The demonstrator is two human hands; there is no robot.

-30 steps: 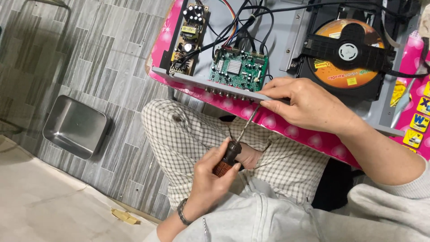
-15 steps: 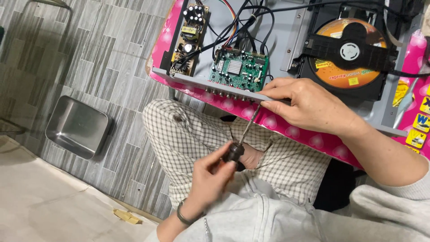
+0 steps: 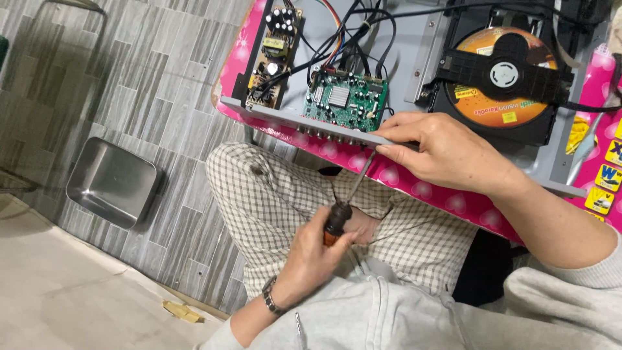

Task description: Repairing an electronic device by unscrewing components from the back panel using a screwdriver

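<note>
My left hand (image 3: 311, 256), with a band on the wrist, grips the dark and orange handle of a screwdriver (image 3: 337, 220). The shaft slants up to the front edge of an opened disc player chassis (image 3: 414, 52), and its tip sits under the fingertips of my right hand (image 3: 447, 152). That hand rests palm down on the chassis edge and steadies it. Inside the chassis are a green circuit board (image 3: 346, 97), a brown power board (image 3: 272, 55), black cables and an orange disc (image 3: 499, 74) in its drive.
The chassis lies on a pink table (image 3: 421, 188) over my lap in checked trousers. A square metal tray (image 3: 113, 181) sits on the tiled floor at left. A yellowish scrap (image 3: 181, 311) lies near it. Coloured stickers (image 3: 606, 188) are at the right edge.
My left hand has shifted its grip a little on the screwdriver handle. The right hand and the chassis have stayed in place.
</note>
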